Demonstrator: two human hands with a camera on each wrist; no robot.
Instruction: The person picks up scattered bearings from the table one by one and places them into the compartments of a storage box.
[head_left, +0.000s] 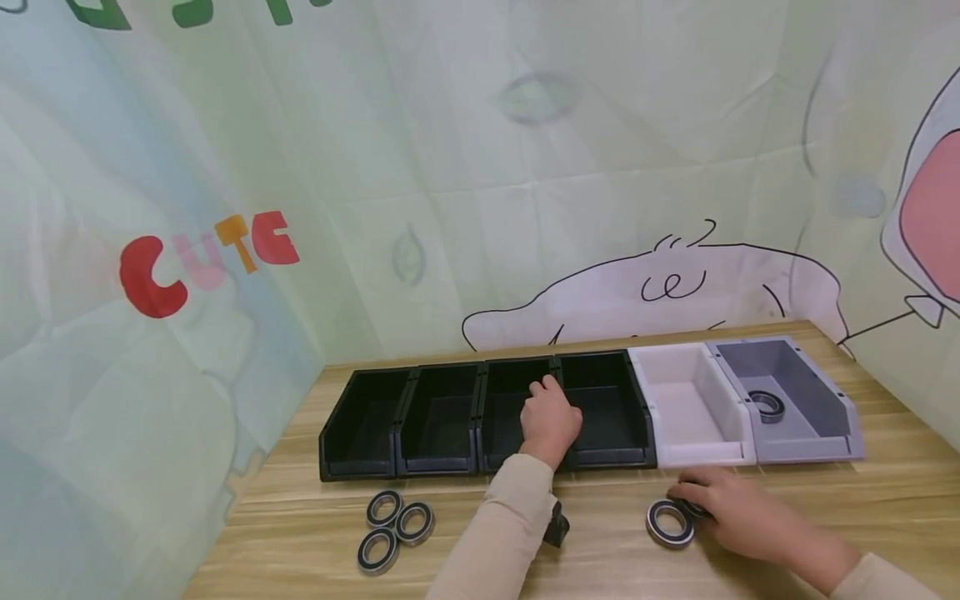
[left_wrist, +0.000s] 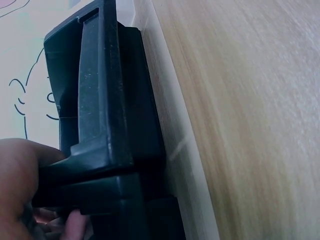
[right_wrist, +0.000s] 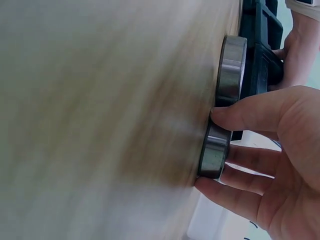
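Just in front of the white bin [head_left: 705, 454], R hand [head_left: 738, 510] looks the riskier one: it pinches a bearing [right_wrist: 216, 150] btwn thumb and fingertips, spread only as wide as the ring, so the shiny rim could slip if the pinch eases. Can't tell if that ring touches the tabletop or is just off it. Thumb is right beside a 2nd bearing [right_wrist: 232, 70], so a sideways nudge could poss shove that one or trap the thumb tip. L hand [head_left: 551, 421] curls over the adjoining walls of the two right-hand black bins [left_wrist: 95, 90], thumb one side, fingers the other, no bearing visible in it; a hard tug or lean there could tip them or pull the row crooked. Further out, a single bearing [head_left: 778, 407] lies in the grey bin [head_left: 813, 450] at the row's right end, near its left wall; anything dropped on it could clash. Over to the left, three more bearings [head_left: 399, 528] sit clustered on the table [head_left: 300, 533], well apart from both hands, so low risk unless L sleeve [head_left: 491, 533] sweeps across
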